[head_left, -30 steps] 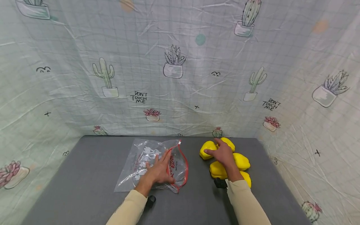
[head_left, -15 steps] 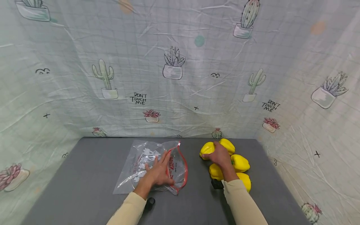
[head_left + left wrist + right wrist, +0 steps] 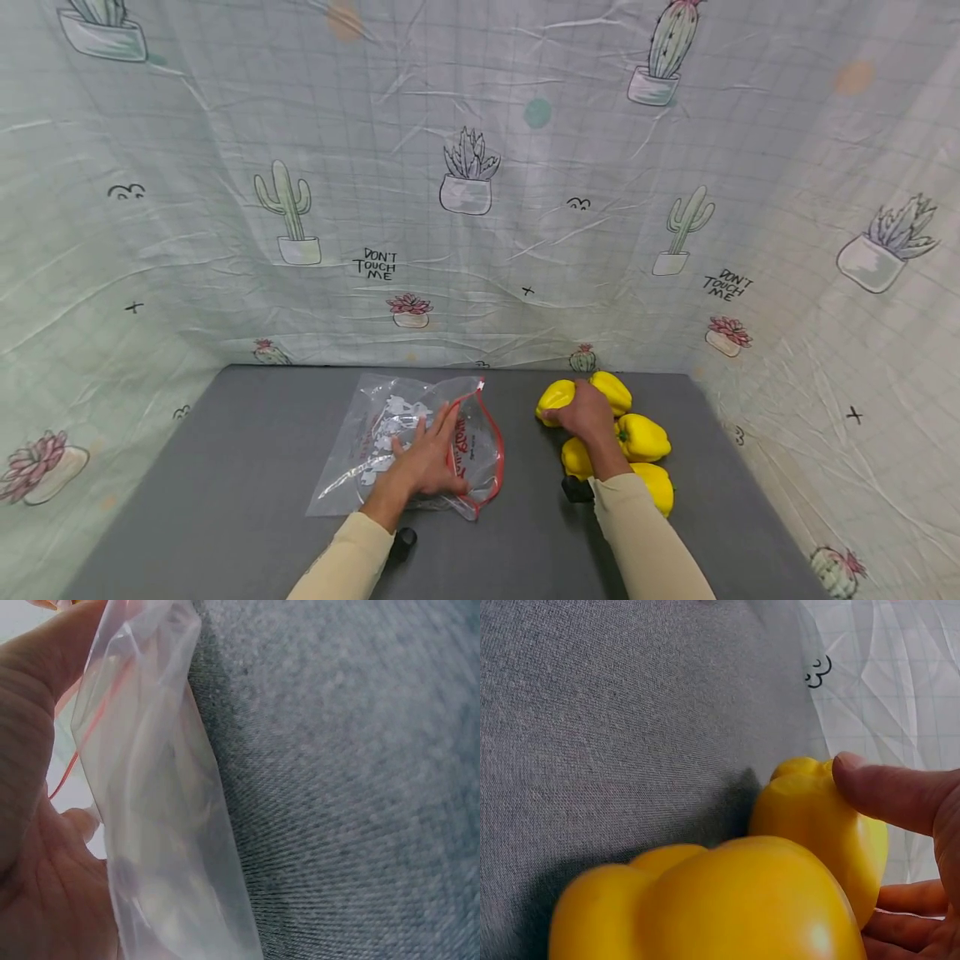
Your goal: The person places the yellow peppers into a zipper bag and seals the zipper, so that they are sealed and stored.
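Curling my right hand (image 3: 587, 414) over the rear-left yellow pepper (image 3: 556, 399), I have it in my grip: the right wrist view shows my thumb (image 3: 889, 796) pressed on that fruit's far side and my other fingertips (image 3: 904, 930) wrapped beneath it. It sits on the grey desk (image 3: 225, 467) near the back wall, touching a second pepper (image 3: 613, 390) just behind my knuckles. Two more peppers (image 3: 642, 438) lie nearer to me, beside my sleeve (image 3: 645, 542).

My left hand (image 3: 426, 460) lies flat, fingers spread and straight, on the clear zip bag (image 3: 378, 437), pinning it to the desk. Its red-edged mouth (image 3: 491, 450) gapes toward the peppers, a little apart from them. From the left wrist view the plastic (image 3: 161, 825) stands up against my palm (image 3: 37, 885).
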{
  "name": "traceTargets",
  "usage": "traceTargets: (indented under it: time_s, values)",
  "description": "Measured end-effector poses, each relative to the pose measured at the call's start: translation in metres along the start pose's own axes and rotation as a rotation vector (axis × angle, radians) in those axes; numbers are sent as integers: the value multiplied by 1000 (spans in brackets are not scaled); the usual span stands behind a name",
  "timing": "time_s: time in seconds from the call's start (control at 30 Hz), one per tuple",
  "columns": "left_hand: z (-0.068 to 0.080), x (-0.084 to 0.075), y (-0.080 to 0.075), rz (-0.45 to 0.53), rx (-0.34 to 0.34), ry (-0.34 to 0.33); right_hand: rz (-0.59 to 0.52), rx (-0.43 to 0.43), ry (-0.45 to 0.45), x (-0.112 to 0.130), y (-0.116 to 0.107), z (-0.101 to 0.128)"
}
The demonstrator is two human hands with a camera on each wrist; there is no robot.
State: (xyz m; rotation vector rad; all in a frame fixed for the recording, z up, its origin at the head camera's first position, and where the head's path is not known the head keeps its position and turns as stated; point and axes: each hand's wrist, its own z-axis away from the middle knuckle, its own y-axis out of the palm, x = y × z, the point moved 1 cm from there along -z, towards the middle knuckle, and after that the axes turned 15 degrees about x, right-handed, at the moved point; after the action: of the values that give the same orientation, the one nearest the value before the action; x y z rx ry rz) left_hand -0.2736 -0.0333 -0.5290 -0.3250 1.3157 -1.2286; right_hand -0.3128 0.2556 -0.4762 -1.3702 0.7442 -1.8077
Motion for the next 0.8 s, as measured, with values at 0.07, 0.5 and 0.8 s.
traceTargets:
  time_s: [0.07, 0.5, 0.8]
  values:
    - [0, -1, 0, 1, -1, 1, 11, 1, -4, 0, 0, -1]
    - [-1, 0, 1, 5, 4, 0, -6, 16, -19, -1, -1, 0]
    - [1, 0, 0, 8, 13, 5, -29, 13, -25, 2, -1, 2]
